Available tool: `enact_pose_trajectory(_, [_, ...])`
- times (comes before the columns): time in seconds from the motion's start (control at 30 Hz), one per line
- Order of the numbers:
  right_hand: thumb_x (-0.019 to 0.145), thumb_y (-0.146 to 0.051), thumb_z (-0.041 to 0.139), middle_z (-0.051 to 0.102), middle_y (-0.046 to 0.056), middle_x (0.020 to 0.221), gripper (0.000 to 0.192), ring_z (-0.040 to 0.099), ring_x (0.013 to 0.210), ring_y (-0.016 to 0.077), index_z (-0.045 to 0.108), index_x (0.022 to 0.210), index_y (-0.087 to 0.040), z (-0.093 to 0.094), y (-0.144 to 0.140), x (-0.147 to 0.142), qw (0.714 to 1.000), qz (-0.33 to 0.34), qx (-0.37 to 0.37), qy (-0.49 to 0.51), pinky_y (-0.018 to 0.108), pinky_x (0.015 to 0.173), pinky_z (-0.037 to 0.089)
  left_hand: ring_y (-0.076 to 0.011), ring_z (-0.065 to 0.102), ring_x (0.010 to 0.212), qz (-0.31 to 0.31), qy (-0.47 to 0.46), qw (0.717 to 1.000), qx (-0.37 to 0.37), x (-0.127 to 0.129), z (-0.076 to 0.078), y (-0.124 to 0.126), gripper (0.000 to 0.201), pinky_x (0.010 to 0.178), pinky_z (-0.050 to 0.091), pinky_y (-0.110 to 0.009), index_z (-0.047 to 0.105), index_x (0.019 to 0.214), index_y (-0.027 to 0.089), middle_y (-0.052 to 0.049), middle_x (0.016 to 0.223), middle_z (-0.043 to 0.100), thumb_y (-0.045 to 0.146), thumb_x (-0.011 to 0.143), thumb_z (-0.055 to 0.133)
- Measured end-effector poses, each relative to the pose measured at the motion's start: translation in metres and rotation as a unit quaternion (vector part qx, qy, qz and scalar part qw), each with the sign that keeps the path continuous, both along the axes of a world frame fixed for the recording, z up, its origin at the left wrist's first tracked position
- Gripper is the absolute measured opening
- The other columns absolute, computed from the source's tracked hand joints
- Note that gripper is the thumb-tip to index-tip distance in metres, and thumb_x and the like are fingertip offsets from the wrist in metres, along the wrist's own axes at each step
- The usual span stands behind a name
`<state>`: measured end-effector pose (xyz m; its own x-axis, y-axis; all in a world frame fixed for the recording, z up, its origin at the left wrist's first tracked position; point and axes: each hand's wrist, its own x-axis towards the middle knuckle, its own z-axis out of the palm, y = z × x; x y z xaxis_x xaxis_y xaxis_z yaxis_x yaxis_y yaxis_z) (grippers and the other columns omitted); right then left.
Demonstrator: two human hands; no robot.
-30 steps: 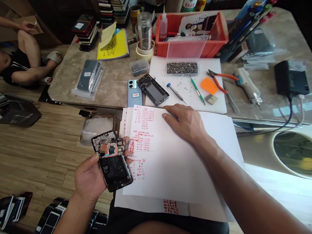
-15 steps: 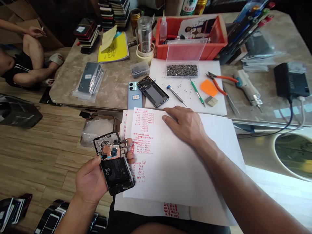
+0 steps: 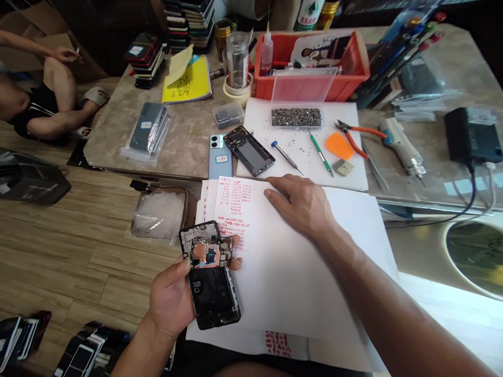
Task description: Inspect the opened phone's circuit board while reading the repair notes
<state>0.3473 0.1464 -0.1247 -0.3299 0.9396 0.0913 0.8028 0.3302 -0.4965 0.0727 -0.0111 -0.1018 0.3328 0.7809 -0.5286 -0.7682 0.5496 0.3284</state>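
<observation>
My left hand is closed around an opened phone, its black battery facing up. A loose circuit board with copper-coloured patches lies across the phone's upper part, pinned by my thumb and fingers. Flat on the white paper sheets rests my right hand, fingers stretched toward the table edge, holding nothing. Red handwriting covers the left side of the top sheet. Just beyond my right fingers lie a phone frame, a blue phone with a label, and a blue-capped screwdriver.
On the white mat sit an open case of screws, a green tool, an orange pick and cutters. Behind stands a red bin. An electric screwdriver lies right. Another person's legs are at far left.
My left hand has moved right with the opened phone and circuit board, bringing them over the left edge of the papers. My right hand stays on the sheets.
</observation>
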Motion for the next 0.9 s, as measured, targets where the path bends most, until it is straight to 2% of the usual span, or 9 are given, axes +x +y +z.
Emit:
enact_pose_trajectory(0.07, [0.107, -0.043, 0.052, 0.081, 0.011, 0.106, 0.043, 0.074, 0.094, 0.031, 0.082, 0.129, -0.022, 0.0, 0.0, 0.0, 1.0, -0.004, 0.002, -0.001, 0.042, 0.083, 0.052, -0.0373, 0.08, 0.121, 0.009, -0.024, 0.999, 0.024, 0.009, 0.003, 0.002, 0.032, 0.108, 0.063, -0.048, 0.085, 0.121, 0.02, -0.014, 0.135, 0.082, 0.033, 0.093, 0.079])
enact_pose_trajectory(0.17, [0.107, -0.043, 0.053, 0.081, 0.011, 0.106, 0.042, 0.074, 0.094, 0.0316, 0.083, 0.128, -0.022, 0.0, -0.001, 0.0, 1.0, -0.007, 0.001, -0.002, 0.043, 0.083, 0.053, -0.0333, 0.08, 0.123, 0.004, -0.042, 0.999, 0.035, 0.016, 0.007, 0.003, 0.033, 0.107, 0.064, -0.041, 0.086, 0.121, 0.02, -0.011, 0.139, 0.081, 0.034, 0.091, 0.084])
enact_pose_trajectory(0.43, [0.107, -0.043, 0.052, 0.081, 0.011, 0.105, 0.044, 0.074, 0.096, 0.0324, 0.083, 0.129, -0.02, 0.001, -0.001, 0.0, 1.0, -0.003, -0.003, -0.004, 0.044, 0.084, 0.053, -0.0319, 0.08, 0.122, 0.007, -0.054, 0.997, 0.047, 0.017, 0.004, 0.0, 0.038, 0.105, 0.066, -0.041, 0.084, 0.129, 0.021, -0.01, 0.146, 0.077, 0.033, 0.093, 0.082])
enact_pose_trajectory(0.53, [0.107, -0.043, 0.053, 0.081, 0.011, 0.103, 0.043, 0.074, 0.095, 0.0318, 0.083, 0.128, -0.021, 0.0, -0.001, 0.001, 1.0, -0.005, -0.003, -0.005, 0.043, 0.083, 0.053, -0.0318, 0.079, 0.125, 0.0, -0.065, 0.996, 0.053, 0.017, 0.002, 0.001, 0.033, 0.108, 0.064, -0.04, 0.086, 0.124, 0.021, -0.01, 0.147, 0.076, 0.033, 0.094, 0.081])
enact_pose_trajectory(0.73, [0.106, -0.044, 0.054, 0.081, 0.01, 0.104, 0.044, 0.074, 0.094, 0.0311, 0.083, 0.128, -0.021, -0.003, -0.001, 0.001, 1.0, -0.01, 0.008, 0.002, 0.043, 0.082, 0.053, -0.0307, 0.08, 0.123, 0.007, -0.06, 0.996, 0.066, 0.019, -0.002, 0.0, 0.043, 0.106, 0.064, -0.039, 0.082, 0.133, 0.02, -0.011, 0.148, 0.076, 0.036, 0.093, 0.082])
enact_pose_trajectory(0.9, [0.106, -0.043, 0.053, 0.081, 0.01, 0.103, 0.044, 0.074, 0.095, 0.032, 0.083, 0.129, -0.02, -0.003, -0.001, 0.001, 1.0, -0.007, 0.005, 0.007, 0.044, 0.082, 0.053, -0.0324, 0.08, 0.122, 0.012, -0.061, 0.996, 0.061, 0.019, -0.004, 0.0, 0.039, 0.104, 0.065, -0.039, 0.084, 0.127, 0.019, -0.011, 0.145, 0.078, 0.035, 0.092, 0.084])
